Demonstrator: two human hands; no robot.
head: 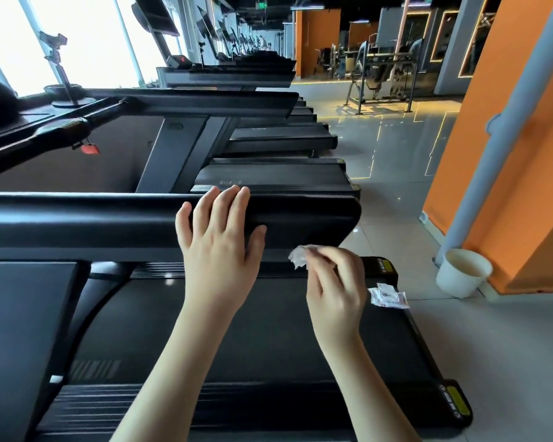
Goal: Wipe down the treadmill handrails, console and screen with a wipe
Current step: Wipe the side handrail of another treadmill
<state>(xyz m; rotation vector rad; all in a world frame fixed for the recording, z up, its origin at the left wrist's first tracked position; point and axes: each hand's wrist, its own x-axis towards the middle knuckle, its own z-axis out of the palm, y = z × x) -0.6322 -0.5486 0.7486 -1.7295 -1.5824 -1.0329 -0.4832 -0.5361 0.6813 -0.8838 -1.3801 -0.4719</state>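
Observation:
A wide black handrail of the treadmill runs across the middle of the view and ends in a rounded tip at the right. My left hand rests on it near that end, fingers straight over the top, thumb against the near side. Just right of it, under the rail's tip, my right hand pinches a crumpled white wipe. The wipe's edge sits close to the rail's lower side. The black running belt lies below both arms. Console and screen are out of view to the left.
A torn white wipe packet lies on the treadmill's right side rail. A white bucket stands on the grey floor by an orange wall and a grey pipe. More treadmills line up beyond the handrail. Weight machines stand at the far right.

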